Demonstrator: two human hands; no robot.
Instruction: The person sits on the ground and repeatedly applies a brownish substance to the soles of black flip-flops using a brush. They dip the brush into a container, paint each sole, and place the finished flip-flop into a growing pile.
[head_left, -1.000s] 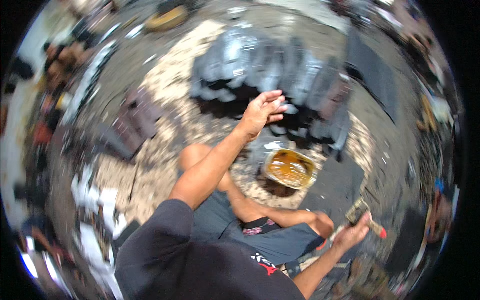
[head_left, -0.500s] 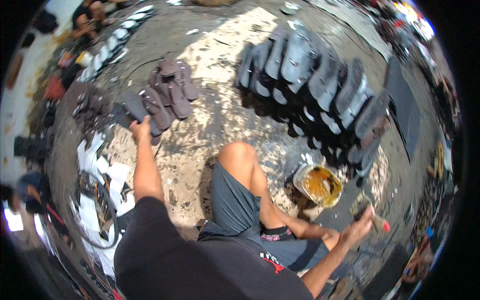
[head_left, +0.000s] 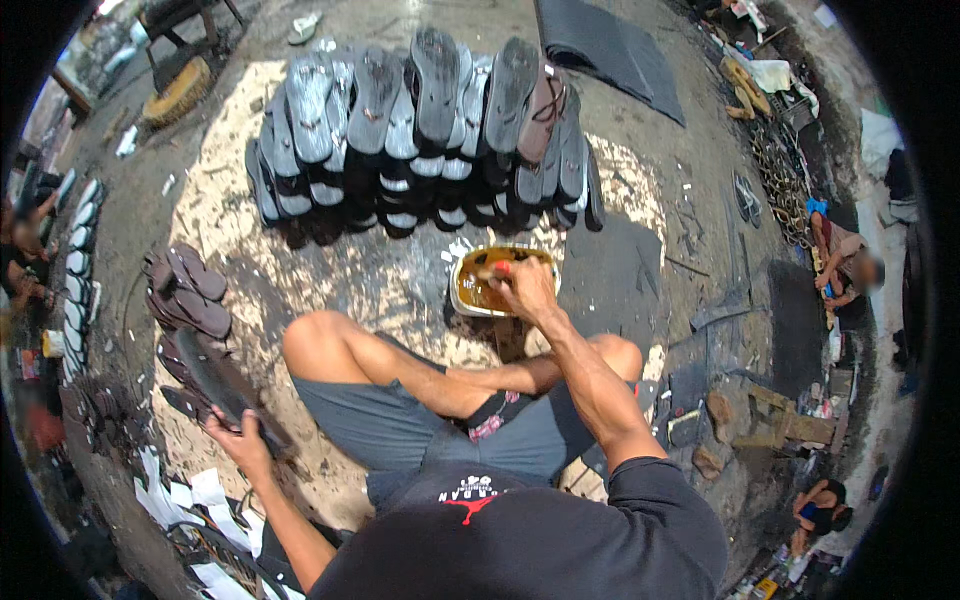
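My left hand [head_left: 242, 445] pinches the near end of a long dark sandal sole [head_left: 215, 375] between thumb and fingers, at my left beside the knee. Over a pale tub [head_left: 456, 300] of amber, glue-like liquid, my right hand [head_left: 534, 290] is closed round a brush with a red-tipped handle [head_left: 503, 269]. The brush head is mostly hidden by the hand and the liquid, so how deep it sits I cannot tell. Brown sandals [head_left: 195, 290] lie piled just beyond the sole.
Stacked rows of grey and black sandals [head_left: 435, 95] stand ahead, past the tub. A dark sheet [head_left: 615, 60] lies at the far right. White paper scraps [head_left: 210, 490] litter the lower left. Other people sit at both sides, one in a brown top [head_left: 845, 245] at the right.
My right hand has brought the brush from the right over to the tub. My left hand now has the sole lifted near my knee. The view has turned to the right.
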